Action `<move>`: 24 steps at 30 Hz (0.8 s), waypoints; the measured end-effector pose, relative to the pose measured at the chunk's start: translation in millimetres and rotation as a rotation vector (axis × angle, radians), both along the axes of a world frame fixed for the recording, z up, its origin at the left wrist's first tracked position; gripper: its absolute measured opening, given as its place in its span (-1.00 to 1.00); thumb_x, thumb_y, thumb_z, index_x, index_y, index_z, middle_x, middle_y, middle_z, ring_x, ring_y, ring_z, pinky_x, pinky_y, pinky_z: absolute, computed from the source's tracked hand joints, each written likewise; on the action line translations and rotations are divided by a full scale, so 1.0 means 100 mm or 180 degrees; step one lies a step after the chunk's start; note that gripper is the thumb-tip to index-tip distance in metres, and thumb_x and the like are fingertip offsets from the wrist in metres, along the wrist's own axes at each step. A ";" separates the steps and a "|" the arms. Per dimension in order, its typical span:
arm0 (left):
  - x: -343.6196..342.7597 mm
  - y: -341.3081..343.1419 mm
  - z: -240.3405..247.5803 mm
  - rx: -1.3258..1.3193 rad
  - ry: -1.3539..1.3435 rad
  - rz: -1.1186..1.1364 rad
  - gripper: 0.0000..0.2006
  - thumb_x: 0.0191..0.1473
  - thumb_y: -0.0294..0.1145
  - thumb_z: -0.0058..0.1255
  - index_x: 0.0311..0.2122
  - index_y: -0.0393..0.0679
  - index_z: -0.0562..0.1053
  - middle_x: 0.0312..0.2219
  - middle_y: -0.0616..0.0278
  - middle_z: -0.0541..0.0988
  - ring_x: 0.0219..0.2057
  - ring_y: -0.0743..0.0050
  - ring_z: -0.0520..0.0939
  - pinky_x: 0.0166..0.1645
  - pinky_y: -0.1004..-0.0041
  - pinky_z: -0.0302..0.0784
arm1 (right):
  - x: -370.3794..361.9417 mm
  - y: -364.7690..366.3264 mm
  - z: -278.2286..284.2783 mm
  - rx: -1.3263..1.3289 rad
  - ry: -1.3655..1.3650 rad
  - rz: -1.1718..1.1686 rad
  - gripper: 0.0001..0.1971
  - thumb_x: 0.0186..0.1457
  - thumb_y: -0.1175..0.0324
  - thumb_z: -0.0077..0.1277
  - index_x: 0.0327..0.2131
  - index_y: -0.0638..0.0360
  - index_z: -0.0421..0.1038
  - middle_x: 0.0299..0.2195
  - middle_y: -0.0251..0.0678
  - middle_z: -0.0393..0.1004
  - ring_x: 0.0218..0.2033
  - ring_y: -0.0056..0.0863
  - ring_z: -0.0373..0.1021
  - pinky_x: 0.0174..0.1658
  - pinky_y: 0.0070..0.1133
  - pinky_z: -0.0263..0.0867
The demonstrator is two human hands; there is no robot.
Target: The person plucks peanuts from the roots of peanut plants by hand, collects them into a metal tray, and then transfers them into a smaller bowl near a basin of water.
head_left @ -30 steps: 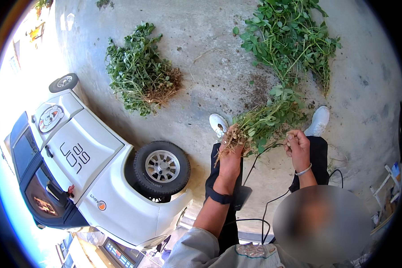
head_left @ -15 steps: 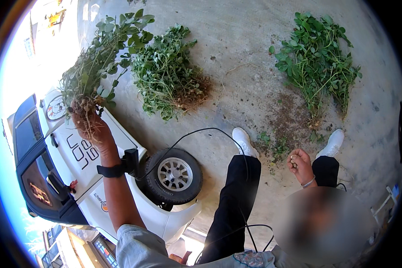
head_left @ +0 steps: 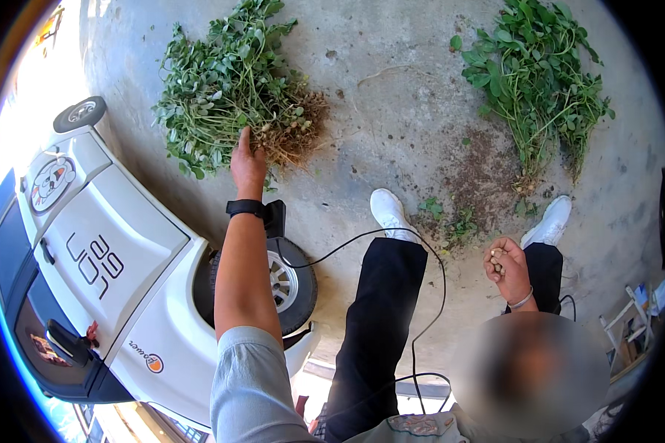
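My left hand is at the root end of a pile of uprooted peanut plants on the concrete, its index finger stretched out against the stems. Pale pods and tangled brown roots lie just right of my fingertips. The undersides of my other left fingers are hidden. On the right, above my knee, my right hand is curled palm up around several small peanuts. A second heap of leafy peanut plants lies farther off on the right, roots toward me.
A white vehicle with a front wheel stands close on my left. Loose soil and leaf scraps lie between my white shoes. A black cable loops from my left wrist across my leg.
The bunch of peanut plants that my left hand held up at the left now lies on the left pile. My left hand has come down and right, letting go. My right hand still holds peanuts.
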State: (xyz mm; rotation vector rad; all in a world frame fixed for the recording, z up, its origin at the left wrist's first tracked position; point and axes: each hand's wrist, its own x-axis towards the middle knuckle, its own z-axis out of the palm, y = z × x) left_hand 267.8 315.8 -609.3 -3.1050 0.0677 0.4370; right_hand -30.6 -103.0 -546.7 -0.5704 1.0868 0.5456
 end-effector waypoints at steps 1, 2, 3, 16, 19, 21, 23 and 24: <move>-0.02 -0.02 0.01 0.0004 0.0044 0.0006 -0.41 -0.23 -0.46 -0.05 0.01 0.12 0.17 -0.39 -0.03 0.42 -0.36 -0.01 0.43 -0.29 0.23 0.34 | 0.01 0.00 0.00 0.0007 -0.0027 -0.0107 -0.98 -0.04 0.51 -0.22 -0.46 0.17 0.20 -0.59 -0.36 0.30 -0.65 -0.73 0.19 -0.69 -0.82 0.03; -0.04 -0.04 0.04 0.0011 -0.0058 0.0015 -0.42 -0.24 -0.46 -0.04 0.01 0.10 0.18 -0.39 -0.02 0.40 -0.37 -0.01 0.42 -0.29 0.24 0.34 | 0.00 0.01 0.00 0.0029 0.0034 -0.0113 -0.98 -0.04 0.51 -0.22 -0.46 0.17 0.20 -0.59 -0.36 0.30 -0.65 -0.72 0.19 -0.69 -0.82 0.03; -0.03 -0.05 0.07 0.0003 -0.0197 0.0017 -0.42 -0.25 -0.46 -0.03 0.00 0.09 0.18 -0.39 -0.02 0.37 -0.38 0.00 0.41 -0.29 0.25 0.33 | -0.01 0.01 -0.01 0.0021 0.0031 -0.0114 -0.98 -0.04 0.51 -0.22 -0.46 0.17 0.20 -0.59 -0.36 0.30 -0.65 -0.72 0.19 -0.69 -0.82 0.03; -0.46 -0.08 0.39 -0.0890 -0.0773 0.0737 -0.89 -0.23 -0.52 -0.03 -0.46 -0.17 0.41 -0.61 0.18 0.50 -0.58 0.39 0.50 -0.43 0.52 0.37 | -0.16 -0.14 0.04 0.0130 -0.0075 -0.0242 -0.97 -0.04 0.52 -0.22 -0.46 0.19 0.21 -0.58 -0.37 0.31 -0.66 -0.72 0.19 -0.69 -0.81 0.05; -0.60 -0.28 0.33 -0.0329 -0.1054 0.0922 -0.90 -0.23 -0.51 -0.06 -0.48 -0.17 0.41 -0.62 0.19 0.50 -0.58 0.38 0.49 -0.43 0.51 0.37 | -0.21 -0.22 0.09 0.0062 -0.0068 -0.0287 -0.96 -0.05 0.52 -0.21 -0.45 0.21 0.22 -0.58 -0.37 0.31 -0.66 -0.73 0.19 -0.68 -0.81 0.04; -0.70 -0.09 0.26 -0.0552 -0.1135 0.1354 -0.91 -0.23 -0.51 -0.09 -0.50 -0.14 0.42 -0.62 0.21 0.50 -0.58 0.38 0.49 -0.42 0.49 0.37 | -0.19 -0.23 0.12 0.0210 -0.0185 -0.0231 -0.97 -0.05 0.53 -0.21 -0.46 0.22 0.23 -0.56 -0.37 0.31 -0.65 -0.74 0.18 -0.68 -0.81 0.04; -0.80 0.08 0.18 -0.0232 -0.0749 0.1311 -0.91 -0.23 -0.46 -0.08 -0.50 -0.12 0.43 -0.59 0.18 0.51 -0.55 0.24 0.50 -0.40 0.41 0.38 | -0.22 -0.20 0.10 0.0261 -0.0236 -0.0325 -0.95 -0.05 0.53 -0.20 -0.44 0.21 0.23 -0.56 -0.35 0.31 -0.63 -0.72 0.20 -0.67 -0.82 0.05; -0.81 0.12 0.16 0.0259 -0.0405 0.1104 -0.89 -0.24 -0.42 -0.06 -0.48 -0.10 0.43 -0.58 0.16 0.51 -0.53 0.16 0.50 -0.38 0.36 0.39 | -0.23 -0.20 0.09 0.0426 -0.0338 -0.0398 -0.94 -0.05 0.53 -0.19 -0.43 0.20 0.23 -0.55 -0.34 0.32 -0.62 -0.71 0.21 -0.67 -0.82 0.05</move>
